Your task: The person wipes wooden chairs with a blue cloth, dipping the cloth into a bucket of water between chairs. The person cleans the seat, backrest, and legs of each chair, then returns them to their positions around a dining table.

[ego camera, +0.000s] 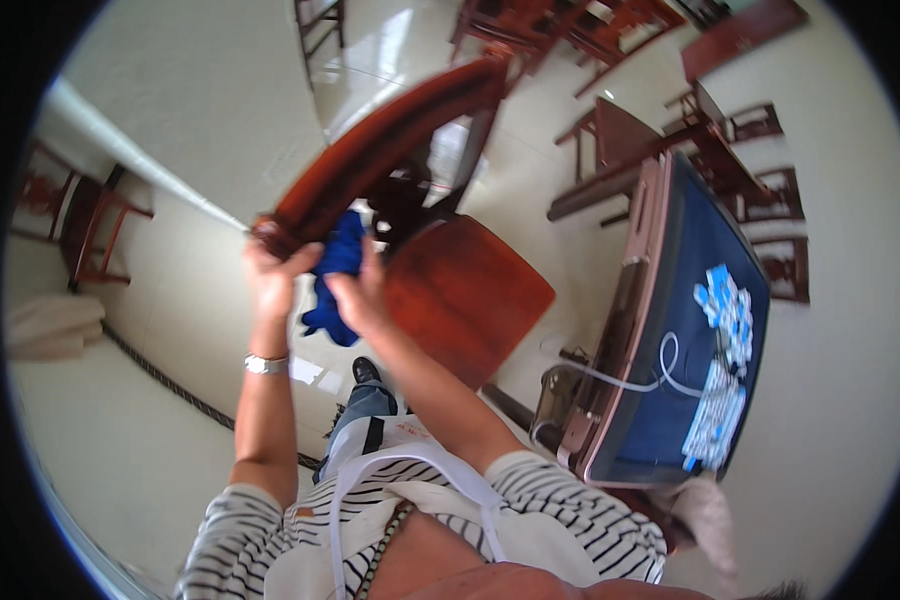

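My left hand grips the left end of the top rail of a dark red wooden chair, just below its rounded tip. In my right hand is a blue cloth, bunched against the chair's back beside my left hand and hanging below it. The chair's flat wooden seat lies to the right of my right hand. Part of the cloth and some of my fingers are hidden behind the rail and the cloth.
To the right stands a mahjong table with a blue top, tiles and a white cable. More wooden chairs and stools stand farther off, and another chair is at the left. A beige cloth lies at the far left.
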The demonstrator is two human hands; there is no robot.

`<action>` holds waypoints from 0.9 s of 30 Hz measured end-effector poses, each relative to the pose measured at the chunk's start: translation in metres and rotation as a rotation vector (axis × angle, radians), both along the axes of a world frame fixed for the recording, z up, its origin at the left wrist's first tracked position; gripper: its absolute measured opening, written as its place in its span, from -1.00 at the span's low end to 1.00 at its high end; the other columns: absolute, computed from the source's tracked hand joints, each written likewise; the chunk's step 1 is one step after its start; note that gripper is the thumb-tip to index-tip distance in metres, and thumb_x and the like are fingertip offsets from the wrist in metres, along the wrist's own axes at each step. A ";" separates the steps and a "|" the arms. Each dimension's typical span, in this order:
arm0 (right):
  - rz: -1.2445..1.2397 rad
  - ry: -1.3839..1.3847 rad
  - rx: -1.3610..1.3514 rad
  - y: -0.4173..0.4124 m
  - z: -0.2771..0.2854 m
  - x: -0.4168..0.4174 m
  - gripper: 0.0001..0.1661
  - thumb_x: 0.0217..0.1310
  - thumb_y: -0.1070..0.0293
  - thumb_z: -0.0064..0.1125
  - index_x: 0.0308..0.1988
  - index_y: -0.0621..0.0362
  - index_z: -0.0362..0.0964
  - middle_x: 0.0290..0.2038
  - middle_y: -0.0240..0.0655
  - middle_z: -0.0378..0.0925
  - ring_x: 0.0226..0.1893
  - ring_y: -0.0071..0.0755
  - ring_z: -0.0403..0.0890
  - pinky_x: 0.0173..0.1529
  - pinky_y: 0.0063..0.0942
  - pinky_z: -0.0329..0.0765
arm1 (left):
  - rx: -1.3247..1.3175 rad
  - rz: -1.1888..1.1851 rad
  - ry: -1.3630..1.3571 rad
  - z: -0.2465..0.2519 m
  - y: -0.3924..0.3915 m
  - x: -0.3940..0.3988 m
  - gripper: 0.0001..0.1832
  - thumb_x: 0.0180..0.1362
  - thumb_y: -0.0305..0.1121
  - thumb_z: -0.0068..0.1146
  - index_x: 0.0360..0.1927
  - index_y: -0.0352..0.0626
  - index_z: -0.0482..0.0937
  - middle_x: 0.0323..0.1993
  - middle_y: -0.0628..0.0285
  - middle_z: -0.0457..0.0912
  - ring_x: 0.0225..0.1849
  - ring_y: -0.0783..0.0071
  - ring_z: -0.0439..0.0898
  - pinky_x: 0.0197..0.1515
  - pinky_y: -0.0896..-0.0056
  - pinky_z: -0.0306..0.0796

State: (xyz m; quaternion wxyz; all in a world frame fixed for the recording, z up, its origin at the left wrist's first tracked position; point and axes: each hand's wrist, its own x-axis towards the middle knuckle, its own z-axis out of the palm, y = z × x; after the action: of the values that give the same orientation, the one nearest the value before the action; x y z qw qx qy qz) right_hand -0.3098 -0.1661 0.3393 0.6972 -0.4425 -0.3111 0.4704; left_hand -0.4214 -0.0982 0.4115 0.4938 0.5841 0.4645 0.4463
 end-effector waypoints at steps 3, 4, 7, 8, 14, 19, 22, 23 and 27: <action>-0.025 -0.193 0.064 0.032 -0.006 -0.034 -0.16 0.02 0.47 0.16 0.30 0.31 0.06 -0.14 -0.32 0.48 -0.19 -0.40 0.50 -0.05 -0.46 0.50 | 0.012 0.046 -0.043 -0.002 0.028 -0.038 -0.53 -0.08 -0.60 0.33 -0.01 -0.35 0.57 -0.18 0.22 0.66 -0.19 0.47 0.58 0.00 0.44 0.45; -0.040 -0.185 0.112 0.046 -0.015 -0.046 -0.16 0.01 0.46 0.17 0.30 0.31 0.06 -0.12 -0.31 0.48 -0.18 -0.36 0.50 -0.03 -0.44 0.49 | 0.054 0.057 -0.104 -0.004 0.038 -0.049 -0.53 -0.09 -0.60 0.32 -0.01 -0.36 0.55 -0.16 0.22 0.65 -0.15 0.45 0.58 0.06 0.42 0.42; 0.186 0.211 0.016 0.062 -0.014 -0.056 -0.23 -0.03 0.47 0.19 0.23 0.28 0.17 -0.15 -0.30 0.48 -0.16 -0.46 0.49 -0.01 -0.47 0.49 | 0.072 0.051 -0.233 -0.015 0.067 -0.093 -0.46 -0.10 -0.60 0.29 0.06 -0.41 0.49 -0.02 0.11 0.61 -0.02 0.32 0.58 0.20 0.29 0.36; 0.154 0.229 -0.014 0.063 -0.025 -0.046 -0.28 -0.06 0.49 0.18 0.17 0.27 0.22 -0.18 -0.31 0.49 -0.19 -0.48 0.50 -0.03 -0.47 0.50 | 0.069 0.062 -0.238 -0.017 0.073 -0.098 -0.45 -0.10 -0.60 0.28 0.07 -0.41 0.48 -0.01 0.10 0.60 0.00 0.30 0.58 0.22 0.29 0.35; -0.226 0.279 -0.287 0.000 -0.119 0.058 -0.50 0.00 0.30 0.12 -0.01 0.23 0.38 -0.18 -0.28 0.55 -0.20 -0.39 0.54 0.01 -0.42 0.50 | 0.182 0.252 -0.245 -0.042 0.088 -0.109 -0.43 -0.05 -0.55 0.27 0.12 -0.38 0.43 0.02 0.07 0.58 0.04 0.31 0.56 0.23 0.30 0.33; 0.047 -0.579 -0.383 -0.017 -0.196 0.112 -0.26 0.10 0.06 0.32 0.16 0.25 0.31 0.04 -0.05 0.50 0.07 -0.01 0.49 0.24 -0.25 0.36 | 0.502 0.732 -0.046 -0.062 0.080 -0.090 -0.47 0.07 -0.43 0.19 0.13 -0.45 0.43 0.04 0.02 0.57 0.02 0.26 0.56 0.18 0.27 0.40; 0.274 -1.589 -0.387 -0.012 -0.244 0.149 -0.19 -0.08 -0.19 0.36 0.06 0.11 0.41 -0.03 -0.05 0.46 0.10 0.12 0.39 0.36 0.19 0.11 | 0.468 0.673 -0.019 -0.070 0.095 -0.071 -0.54 0.11 -0.41 0.13 0.07 -0.45 0.48 -0.03 0.05 0.59 -0.07 0.33 0.58 0.05 0.34 0.47; 0.342 -1.660 -0.329 -0.003 -0.264 0.158 -0.15 -0.11 -0.24 0.36 0.08 0.07 0.42 -0.03 -0.06 0.45 0.11 0.11 0.36 0.37 0.25 0.04 | 0.496 0.674 0.007 -0.073 0.096 -0.077 -0.56 0.12 -0.41 0.10 0.07 -0.44 0.49 -0.05 0.06 0.60 -0.09 0.35 0.58 0.01 0.36 0.49; 0.289 -1.713 -0.238 0.046 -0.322 0.166 -0.07 -0.14 -0.26 0.38 0.19 -0.05 0.38 0.09 -0.06 0.41 0.19 0.06 0.34 0.42 0.27 -0.07 | 0.527 0.787 -0.142 -0.084 0.098 -0.075 -0.65 0.17 -0.35 0.09 -0.04 -0.39 0.54 -0.18 0.10 0.65 -0.20 0.39 0.62 -0.07 0.41 0.52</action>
State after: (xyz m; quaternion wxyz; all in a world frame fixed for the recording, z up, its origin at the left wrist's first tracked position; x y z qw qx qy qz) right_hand -0.1441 -0.1202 0.0171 0.1066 -0.6697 -0.7295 0.0891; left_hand -0.4968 0.0003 0.3271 0.1530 0.4374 0.4865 0.7407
